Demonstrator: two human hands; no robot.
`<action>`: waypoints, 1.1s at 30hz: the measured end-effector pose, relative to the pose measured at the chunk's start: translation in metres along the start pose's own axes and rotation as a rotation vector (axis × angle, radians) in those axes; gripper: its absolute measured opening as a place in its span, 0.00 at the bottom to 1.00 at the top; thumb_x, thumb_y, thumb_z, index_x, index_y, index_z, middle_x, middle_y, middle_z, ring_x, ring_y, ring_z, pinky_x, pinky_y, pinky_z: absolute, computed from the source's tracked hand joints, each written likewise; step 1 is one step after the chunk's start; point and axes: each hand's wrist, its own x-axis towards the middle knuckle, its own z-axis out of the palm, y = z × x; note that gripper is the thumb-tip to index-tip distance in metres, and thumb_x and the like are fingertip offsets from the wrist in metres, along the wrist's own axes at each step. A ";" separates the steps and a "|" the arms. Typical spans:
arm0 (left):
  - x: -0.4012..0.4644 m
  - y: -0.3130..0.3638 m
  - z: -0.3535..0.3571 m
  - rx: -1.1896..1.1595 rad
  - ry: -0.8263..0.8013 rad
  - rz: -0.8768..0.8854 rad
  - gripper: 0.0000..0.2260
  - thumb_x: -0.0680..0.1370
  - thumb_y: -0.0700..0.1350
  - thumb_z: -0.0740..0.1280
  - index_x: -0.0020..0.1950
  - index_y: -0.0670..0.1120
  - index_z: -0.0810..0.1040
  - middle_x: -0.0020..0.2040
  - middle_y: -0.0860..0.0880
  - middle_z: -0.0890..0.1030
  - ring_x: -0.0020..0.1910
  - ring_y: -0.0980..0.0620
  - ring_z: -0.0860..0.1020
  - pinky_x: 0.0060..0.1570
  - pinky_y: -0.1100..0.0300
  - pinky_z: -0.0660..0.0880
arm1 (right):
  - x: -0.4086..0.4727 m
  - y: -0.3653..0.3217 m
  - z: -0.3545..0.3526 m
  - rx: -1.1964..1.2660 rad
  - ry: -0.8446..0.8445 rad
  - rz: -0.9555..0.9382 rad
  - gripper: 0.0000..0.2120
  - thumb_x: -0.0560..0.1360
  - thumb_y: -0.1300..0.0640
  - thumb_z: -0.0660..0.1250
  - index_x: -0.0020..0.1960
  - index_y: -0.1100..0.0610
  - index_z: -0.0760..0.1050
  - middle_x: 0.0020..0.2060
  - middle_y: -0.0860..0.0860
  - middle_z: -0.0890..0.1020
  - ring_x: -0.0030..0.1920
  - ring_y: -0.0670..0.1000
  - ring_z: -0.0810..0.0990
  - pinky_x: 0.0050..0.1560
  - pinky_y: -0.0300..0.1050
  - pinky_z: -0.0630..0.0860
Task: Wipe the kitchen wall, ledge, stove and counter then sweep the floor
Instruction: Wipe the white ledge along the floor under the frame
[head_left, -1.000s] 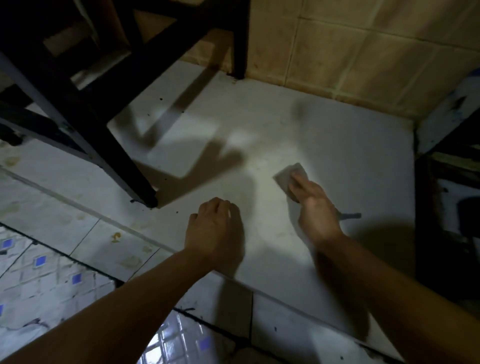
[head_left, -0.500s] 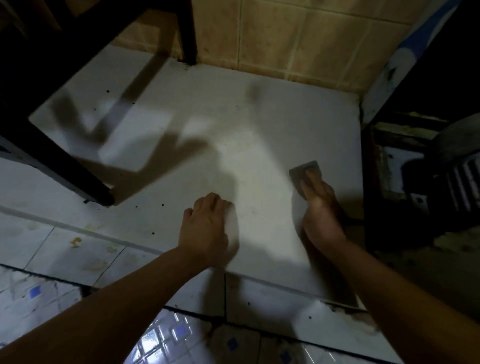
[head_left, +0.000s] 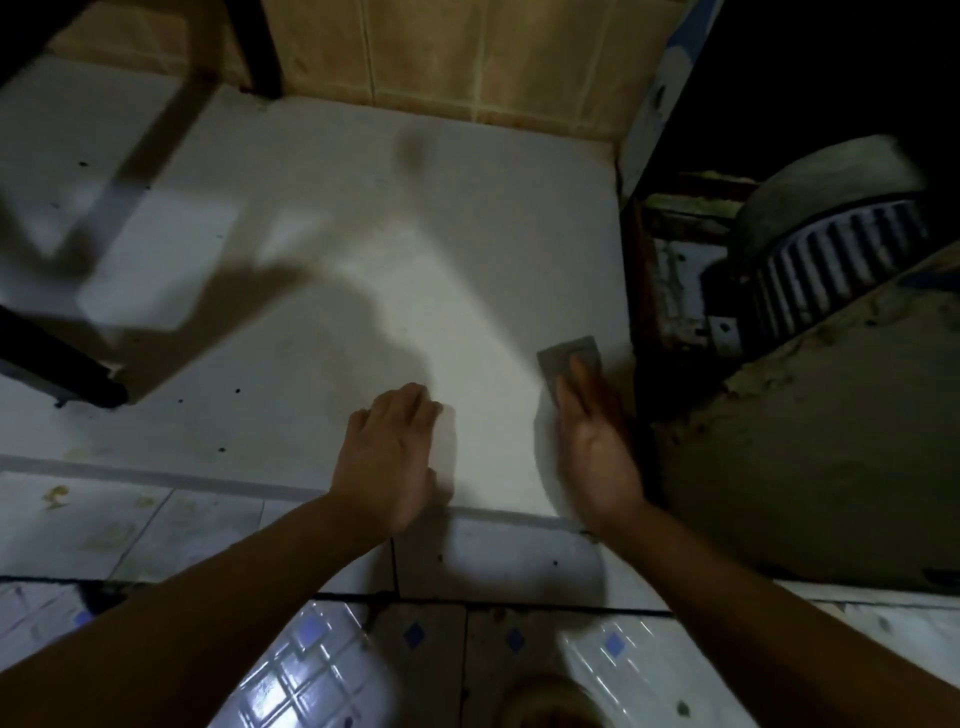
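Observation:
A white tiled counter (head_left: 415, 249) fills the middle of the view, dimly lit and speckled with small dark spots. My right hand (head_left: 597, 441) presses a small grey scrub pad (head_left: 563, 356) flat against the counter near its right edge, fingers lying on top of the pad. My left hand (head_left: 395, 457) rests palm down on the counter near the front edge, fingers together, holding nothing. Both forearms reach in from the bottom.
A tan tiled wall (head_left: 467, 57) backs the counter. Black metal stand legs (head_left: 62, 374) rest on the counter at left. To the right stand a dark gap and a round ribbed fan-like object (head_left: 841, 249). Below lies a glossy tiled floor (head_left: 301, 670).
My right hand has slid the pad to the right, toward the counter's right edge and nearer the front. The view has swung right, bringing the ribbed object into sight. My left hand stays planted.

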 end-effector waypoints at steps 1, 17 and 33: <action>-0.002 -0.002 0.004 0.004 0.024 0.031 0.30 0.60 0.40 0.77 0.61 0.38 0.75 0.62 0.38 0.74 0.58 0.36 0.75 0.54 0.45 0.72 | -0.010 -0.008 0.002 0.032 0.028 -0.001 0.33 0.70 0.63 0.38 0.73 0.68 0.57 0.73 0.65 0.58 0.71 0.61 0.64 0.72 0.45 0.56; -0.033 -0.036 0.008 -0.053 0.057 -0.056 0.27 0.62 0.41 0.77 0.60 0.42 0.77 0.59 0.40 0.75 0.56 0.38 0.76 0.52 0.44 0.72 | -0.027 -0.057 0.003 0.140 0.107 -0.037 0.30 0.61 0.73 0.64 0.63 0.62 0.75 0.64 0.60 0.75 0.60 0.62 0.74 0.49 0.57 0.80; -0.071 -0.095 0.000 0.010 0.078 -0.306 0.24 0.69 0.46 0.74 0.62 0.44 0.75 0.64 0.41 0.73 0.60 0.39 0.73 0.56 0.42 0.70 | -0.010 -0.137 0.016 0.247 -0.004 -0.429 0.29 0.66 0.71 0.59 0.66 0.63 0.72 0.65 0.60 0.74 0.62 0.62 0.75 0.60 0.56 0.75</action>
